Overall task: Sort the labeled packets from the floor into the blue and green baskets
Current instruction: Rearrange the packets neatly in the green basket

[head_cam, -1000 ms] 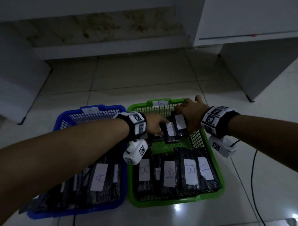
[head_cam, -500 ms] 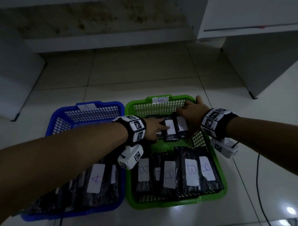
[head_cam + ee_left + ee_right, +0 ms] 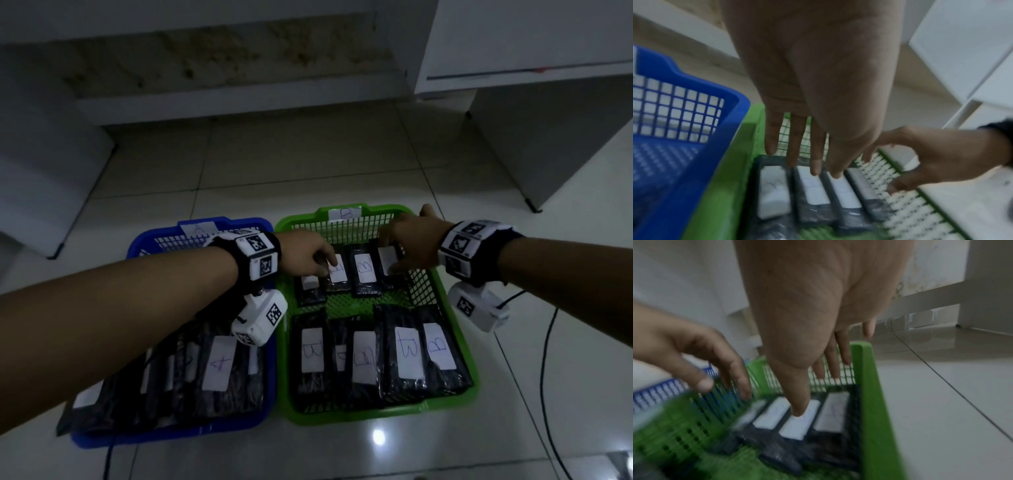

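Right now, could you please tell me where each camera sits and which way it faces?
Head: on the person's head, looking forward and down at the blue basket and green basket, showing both forearms, the left hand and the right hand.
Left wrist: along the open left hand, whose fingers touch the far row of packets.
Right wrist: along the right hand, thumb on a packet label.
Shared: both wrist views show the green basket's packets and the opposite hand.
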